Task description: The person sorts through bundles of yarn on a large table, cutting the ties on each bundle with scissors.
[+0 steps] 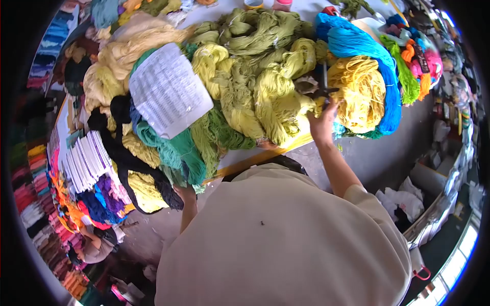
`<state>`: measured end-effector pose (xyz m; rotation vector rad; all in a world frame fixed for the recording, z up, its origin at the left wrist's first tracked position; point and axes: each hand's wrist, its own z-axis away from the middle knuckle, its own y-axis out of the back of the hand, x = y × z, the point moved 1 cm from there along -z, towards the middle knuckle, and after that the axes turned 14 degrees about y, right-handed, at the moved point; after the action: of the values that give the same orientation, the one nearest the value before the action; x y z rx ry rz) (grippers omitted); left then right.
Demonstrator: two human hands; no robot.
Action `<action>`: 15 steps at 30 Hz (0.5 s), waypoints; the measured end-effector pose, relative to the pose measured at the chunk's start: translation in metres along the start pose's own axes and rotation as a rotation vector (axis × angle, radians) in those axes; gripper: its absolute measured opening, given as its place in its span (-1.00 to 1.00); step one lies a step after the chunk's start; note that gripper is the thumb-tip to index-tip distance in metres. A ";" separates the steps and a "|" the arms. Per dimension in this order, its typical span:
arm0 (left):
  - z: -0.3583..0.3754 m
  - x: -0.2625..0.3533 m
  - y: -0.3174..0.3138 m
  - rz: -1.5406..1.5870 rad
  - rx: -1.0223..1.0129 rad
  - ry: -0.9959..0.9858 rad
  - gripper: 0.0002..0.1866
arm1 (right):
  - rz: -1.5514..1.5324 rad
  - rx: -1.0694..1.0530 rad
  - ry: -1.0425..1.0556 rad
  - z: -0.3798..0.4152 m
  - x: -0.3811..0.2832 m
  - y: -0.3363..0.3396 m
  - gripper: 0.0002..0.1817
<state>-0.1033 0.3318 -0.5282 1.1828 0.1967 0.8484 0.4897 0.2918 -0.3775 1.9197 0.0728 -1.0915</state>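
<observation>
Step in hand: cutting or trimming at the yarn heap, as I judge it; the right hand (322,121) is raised to the pile with scissors (323,87), their blades pointing up and away between 2 hanks.
Right hand: curled shut around the dark scissor handles, fingers through or around the loops; it sits just at the near edge of the yellow hank (360,92) and touches the olive-yellow hank (278,102) beside it.
Left hand: low at the near edge of the surface (255,159), mostly hidden under hanging yarn; it appears closed on the black hank (127,153) that trails down off the edge, though I cannot tell the exact finger hold.
Where the yarn lies: the hanks are heaped across the surface, green ones (178,148) in the middle, a blue hank (367,48) wrapping around the yellow one at the right.
Printed sheet: a paper list (168,92) lies tilted on top of the heap, left of centre, clear of both hands.
Next move calls for: likely finding the single tie or strand to cut, keeping the blades off neighbouring loops, and holding the hank steady, since the strands lie tangled and touching.
</observation>
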 end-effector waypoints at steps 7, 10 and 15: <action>-0.010 0.000 0.005 0.061 -0.048 -0.038 -0.01 | -0.651 -0.275 -0.550 0.017 -0.023 0.083 -0.22; -0.007 0.001 0.006 0.117 -0.021 -0.044 0.02 | -0.749 -0.529 -0.581 0.045 -0.029 0.101 -0.32; -0.003 -0.011 0.010 0.163 -0.041 -0.182 -0.04 | -1.117 -0.617 -0.535 0.104 -0.047 0.112 -0.26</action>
<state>-0.1171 0.3280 -0.5234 1.2419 -0.0663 0.8767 0.4420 0.1663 -0.2900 0.8970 1.1340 -1.9572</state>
